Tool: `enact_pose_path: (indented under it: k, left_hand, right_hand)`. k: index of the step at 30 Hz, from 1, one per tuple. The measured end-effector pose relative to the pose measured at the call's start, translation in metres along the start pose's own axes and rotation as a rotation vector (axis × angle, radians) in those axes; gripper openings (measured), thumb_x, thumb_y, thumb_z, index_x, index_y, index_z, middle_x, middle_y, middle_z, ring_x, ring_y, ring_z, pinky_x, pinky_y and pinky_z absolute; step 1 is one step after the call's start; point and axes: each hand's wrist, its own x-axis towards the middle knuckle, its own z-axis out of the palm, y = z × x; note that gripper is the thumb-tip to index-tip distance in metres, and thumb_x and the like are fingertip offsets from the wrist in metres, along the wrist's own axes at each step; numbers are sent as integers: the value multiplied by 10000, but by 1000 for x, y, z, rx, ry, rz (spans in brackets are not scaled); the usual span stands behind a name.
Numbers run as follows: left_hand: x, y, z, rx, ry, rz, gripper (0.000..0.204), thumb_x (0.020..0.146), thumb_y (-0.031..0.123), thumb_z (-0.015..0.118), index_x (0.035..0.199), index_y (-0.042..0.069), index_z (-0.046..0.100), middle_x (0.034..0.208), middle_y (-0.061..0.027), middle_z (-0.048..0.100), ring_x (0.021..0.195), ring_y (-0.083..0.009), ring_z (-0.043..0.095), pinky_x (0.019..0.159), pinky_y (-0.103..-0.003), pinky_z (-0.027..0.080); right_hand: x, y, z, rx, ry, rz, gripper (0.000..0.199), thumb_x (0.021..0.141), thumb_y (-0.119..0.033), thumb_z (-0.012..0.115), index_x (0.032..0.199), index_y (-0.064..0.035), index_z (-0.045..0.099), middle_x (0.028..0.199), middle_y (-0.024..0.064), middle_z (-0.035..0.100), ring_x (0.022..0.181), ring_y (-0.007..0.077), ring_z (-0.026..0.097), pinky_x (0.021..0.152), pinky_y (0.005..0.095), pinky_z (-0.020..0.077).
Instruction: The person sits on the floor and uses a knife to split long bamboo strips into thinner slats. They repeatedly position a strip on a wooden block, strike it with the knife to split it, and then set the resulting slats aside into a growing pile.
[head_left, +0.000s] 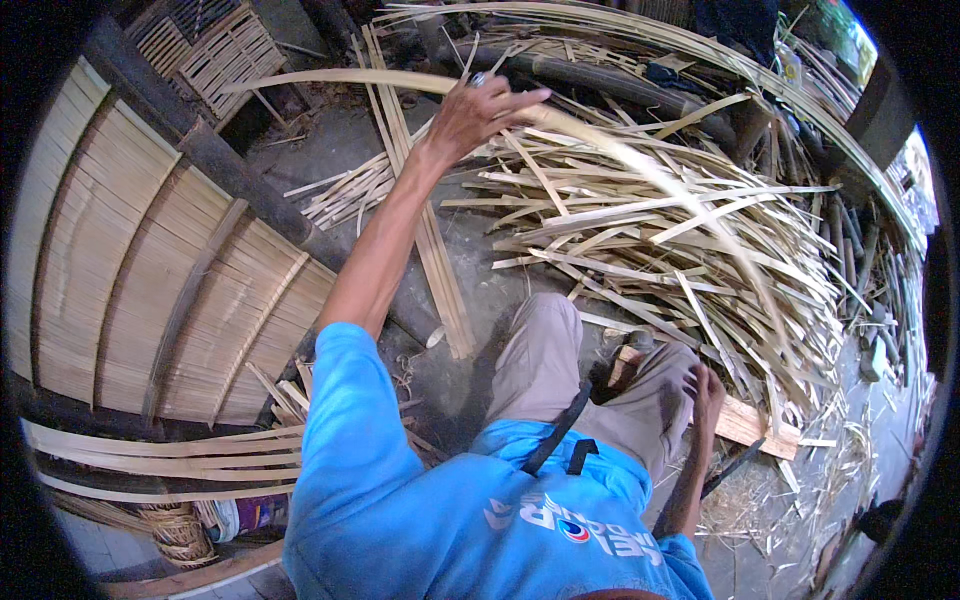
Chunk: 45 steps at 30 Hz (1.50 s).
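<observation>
My left hand is stretched far forward, closed on a long pale bamboo strip. One finger points out to the right. The strip bends in an arc on both sides of the hand, and its right part is smeared by motion above a large heap of split bamboo strips. My right hand rests on my right knee with its fingers bent loosely over the trouser cloth; I see nothing in it. Beside that knee lies a wooden block, with a dark, narrow blade-like piece next to it.
Long slats and a small bundle of strips lie on the floor ahead. A large ribbed bamboo panel leans at the left. Bent strips jut in at lower left. Shavings litter the floor at right.
</observation>
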Motion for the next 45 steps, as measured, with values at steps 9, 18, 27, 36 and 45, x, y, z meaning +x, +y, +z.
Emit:
enact_pose_path:
  k: [9,18,27,36,45]
  left_hand:
    - [179,154,22,-331,322,-180,486,854,496,668,1301,308,640,847,-126,655,821,-300,644,722,-444,535]
    - [263,384,46,-965,47,-53,799,893,295,623,1446,-168,281,1423,-450,328,1255,-551,436,1120,-526,350]
    - [-14,233,16,-938,-389,-488,1155,720,531,822,1581,104,181,1582,-219,256,1461,-360,278,1187,-437,265]
    - [-332,250,10,-674,-492,-1092,695,883,371,730,1435,58,445,1362,-235,529,1259,-374,520,1043,-450,423]
    - [-459,325,-12,-750,-496,-1460,474,922,405,683,1229,51,616,1010,-151,693,936,-293,666,827,-412,508]
  right_hand:
    - [16,-155,132,133,-177,-188,406,1022,-308,558,1283,3,583,1206,125,663,1075,193,629,942,314,493]
    - [15,-250,211,681,48,-428,524,1049,-341,487,1454,-45,333,1361,127,554,1208,260,581,999,380,475]
    - [54,-236,54,711,353,-504,313,1059,-314,476,1198,-34,487,836,53,498,737,161,515,675,332,493]
    - [28,-290,96,742,81,-513,332,1057,-337,473,1191,-35,505,803,54,516,651,162,552,591,326,515]
    - [-12,-334,217,560,-452,-478,369,1077,-341,402,1205,-19,527,820,98,632,710,204,681,645,328,577]
